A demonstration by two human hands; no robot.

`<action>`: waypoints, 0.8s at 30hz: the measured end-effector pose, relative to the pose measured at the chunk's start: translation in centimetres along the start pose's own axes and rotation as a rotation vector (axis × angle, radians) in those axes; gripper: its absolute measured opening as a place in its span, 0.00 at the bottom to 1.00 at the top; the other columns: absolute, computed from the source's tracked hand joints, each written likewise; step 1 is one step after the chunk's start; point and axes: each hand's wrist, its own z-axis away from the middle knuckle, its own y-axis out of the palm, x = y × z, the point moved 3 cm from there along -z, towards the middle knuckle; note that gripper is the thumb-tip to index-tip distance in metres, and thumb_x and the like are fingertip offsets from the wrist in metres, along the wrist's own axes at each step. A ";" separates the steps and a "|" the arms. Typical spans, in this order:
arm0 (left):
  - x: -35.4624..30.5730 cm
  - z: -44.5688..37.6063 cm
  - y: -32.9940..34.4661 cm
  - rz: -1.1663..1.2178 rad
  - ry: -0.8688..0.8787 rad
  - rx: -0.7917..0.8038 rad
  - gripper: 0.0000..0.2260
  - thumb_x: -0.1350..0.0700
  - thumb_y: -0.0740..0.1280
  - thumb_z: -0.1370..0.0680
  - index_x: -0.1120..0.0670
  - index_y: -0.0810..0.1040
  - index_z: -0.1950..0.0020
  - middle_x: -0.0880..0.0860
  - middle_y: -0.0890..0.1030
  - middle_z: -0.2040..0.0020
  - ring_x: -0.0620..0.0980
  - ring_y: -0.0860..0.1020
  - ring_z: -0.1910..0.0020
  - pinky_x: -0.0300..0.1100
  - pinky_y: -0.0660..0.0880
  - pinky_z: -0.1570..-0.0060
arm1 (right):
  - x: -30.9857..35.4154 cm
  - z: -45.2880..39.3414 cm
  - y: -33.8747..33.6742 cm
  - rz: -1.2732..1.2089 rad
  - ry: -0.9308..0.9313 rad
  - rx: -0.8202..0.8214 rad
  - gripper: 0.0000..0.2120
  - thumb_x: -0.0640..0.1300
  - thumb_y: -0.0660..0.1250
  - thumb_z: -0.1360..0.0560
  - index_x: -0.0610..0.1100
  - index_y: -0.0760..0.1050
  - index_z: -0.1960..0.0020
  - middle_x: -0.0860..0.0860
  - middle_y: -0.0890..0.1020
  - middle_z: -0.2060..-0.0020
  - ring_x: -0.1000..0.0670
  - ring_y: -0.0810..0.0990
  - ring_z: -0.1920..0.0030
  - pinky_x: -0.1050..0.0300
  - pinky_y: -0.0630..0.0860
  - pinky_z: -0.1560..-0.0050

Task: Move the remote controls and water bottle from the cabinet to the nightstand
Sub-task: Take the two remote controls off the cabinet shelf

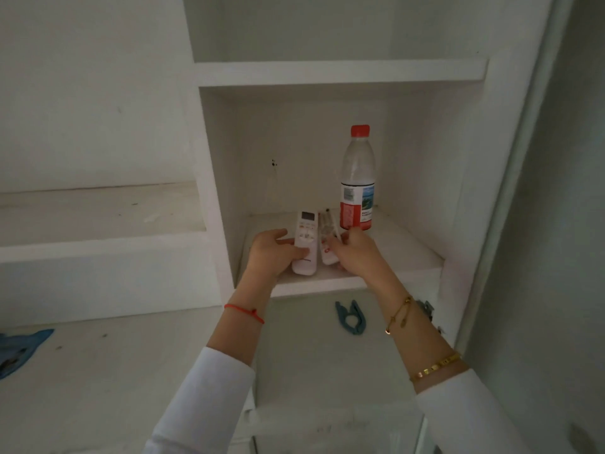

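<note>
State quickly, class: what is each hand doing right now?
Left hand: closed on the white remote with the display.
Right hand: closed on the second remote.

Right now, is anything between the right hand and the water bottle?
Nothing visible. The water bottle stands upright on the cabinet shelf just behind the right hand, whose fingers are on the clear-wrapped remote. The shelf around the bottle looks open.

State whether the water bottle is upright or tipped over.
Upright: the water bottle stands on its base on the cabinet shelf, red cap on top.
</note>
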 end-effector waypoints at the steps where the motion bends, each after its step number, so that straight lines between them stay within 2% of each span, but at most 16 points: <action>1: -0.2 1.0 -0.2 0.029 -0.003 0.008 0.32 0.68 0.74 0.30 0.65 0.66 0.27 0.61 0.79 0.36 0.58 0.79 0.39 0.53 0.75 0.38 | 0.0 0.6 -0.1 -0.051 0.011 0.012 0.11 0.46 0.62 0.21 0.39 0.76 0.52 0.47 0.82 0.58 0.55 0.78 0.67 0.66 0.72 0.70; 5: -0.6 4.9 -0.4 0.099 0.015 0.088 0.21 0.70 0.69 0.26 0.65 0.74 0.33 0.61 0.80 0.38 0.58 0.80 0.41 0.43 0.79 0.49 | 0.7 3.8 -0.5 -0.166 -0.006 0.060 0.09 0.46 0.63 0.21 0.40 0.75 0.52 0.48 0.82 0.60 0.54 0.79 0.69 0.66 0.73 0.73; 7: -0.2 6.3 -0.8 0.149 0.037 0.116 0.21 0.71 0.68 0.26 0.64 0.75 0.33 0.61 0.81 0.39 0.56 0.81 0.45 0.40 0.81 0.53 | 1.1 5.5 -0.7 -0.237 -0.015 0.054 0.07 0.46 0.64 0.21 0.44 0.72 0.57 0.49 0.82 0.61 0.52 0.79 0.69 0.61 0.76 0.69; 9: 0.5 8.0 -1.4 0.176 0.046 0.107 0.22 0.71 0.69 0.27 0.62 0.75 0.33 0.59 0.82 0.42 0.53 0.83 0.50 0.37 0.82 0.57 | 1.2 7.7 -0.9 -0.318 0.001 0.073 0.07 0.47 0.65 0.22 0.45 0.71 0.55 0.49 0.82 0.59 0.50 0.80 0.68 0.59 0.78 0.66; 12: 1.9 10.9 -2.2 0.216 0.027 0.092 0.23 0.69 0.71 0.28 0.60 0.76 0.33 0.57 0.83 0.43 0.51 0.84 0.49 0.39 0.82 0.55 | 0.8 10.7 -0.8 -0.382 0.032 0.126 0.14 0.47 0.67 0.23 0.39 0.69 0.44 0.45 0.84 0.54 0.51 0.81 0.67 0.58 0.79 0.65; 14: 2.9 12.9 -2.6 0.249 0.009 0.093 0.24 0.69 0.71 0.28 0.59 0.76 0.33 0.57 0.84 0.44 0.51 0.85 0.50 0.41 0.82 0.53 | 0.5 12.7 -0.6 -0.395 0.037 0.158 0.16 0.46 0.67 0.23 0.38 0.68 0.42 0.43 0.84 0.53 0.50 0.81 0.67 0.60 0.79 0.67; 17: 4.4 15.8 -3.2 0.264 -0.023 0.092 0.24 0.69 0.71 0.29 0.59 0.75 0.33 0.57 0.84 0.44 0.53 0.84 0.46 0.47 0.81 0.46 | -0.2 15.5 0.0 -0.434 0.054 0.205 0.15 0.45 0.66 0.23 0.38 0.68 0.42 0.43 0.83 0.53 0.50 0.80 0.66 0.63 0.75 0.72; 21: 6.4 19.5 -3.7 0.287 -0.065 0.066 0.23 0.68 0.71 0.28 0.57 0.75 0.34 0.56 0.85 0.45 0.52 0.84 0.46 0.47 0.80 0.44 | -1.3 18.7 1.3 -0.430 0.039 0.264 0.09 0.46 0.66 0.23 0.44 0.68 0.48 0.44 0.84 0.54 0.50 0.82 0.66 0.60 0.75 0.69; 24: 8.0 22.1 -4.2 0.311 -0.093 0.053 0.24 0.68 0.71 0.28 0.56 0.75 0.34 0.55 0.85 0.45 0.52 0.83 0.45 0.49 0.78 0.42 | -1.8 21.1 2.0 -0.457 0.037 0.289 0.10 0.45 0.66 0.23 0.42 0.68 0.47 0.46 0.84 0.57 0.50 0.81 0.67 0.60 0.76 0.70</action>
